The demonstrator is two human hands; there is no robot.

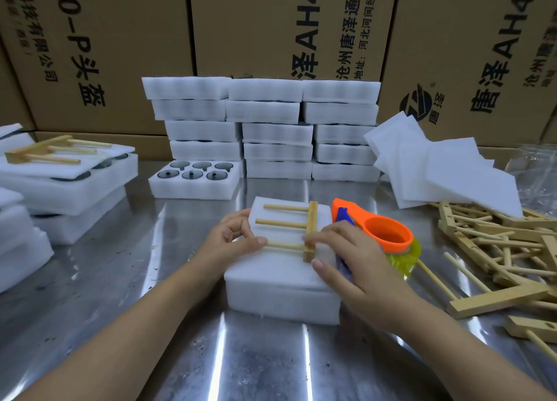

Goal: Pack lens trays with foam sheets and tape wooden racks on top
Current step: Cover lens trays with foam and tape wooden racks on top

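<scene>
Two hands work at one covered white foam lens tray, which sits near the front middle of the shiny steel worktop. On its lid lies a pale wooden rack of three dowels, crossbar to the right. The left hand curls its fingers against the tray's left edge, thumb tip on the nearest dowel. The right hand lays its fingers over the near end of the crossbar, thumb flat on the foam. An orange tape dispenser with a yellowish roll sits right behind and partly under it; whether that grip has hold of the dispenser I cannot tell.

The step looks like pinning the rack before taping. It probably pays to square the rack on the lid, keep the thumb down so the dowels cannot roll, and pull the tape across the crossbar and down both foam sides.

Behind stand stacks of closed foam trays and an open tray of six dark round lenses. Loose white foam sheets and a heap of spare wooden racks lie right; a tray already topped with a rack lies left. Printed brown cardboard boxes wall the back.
</scene>
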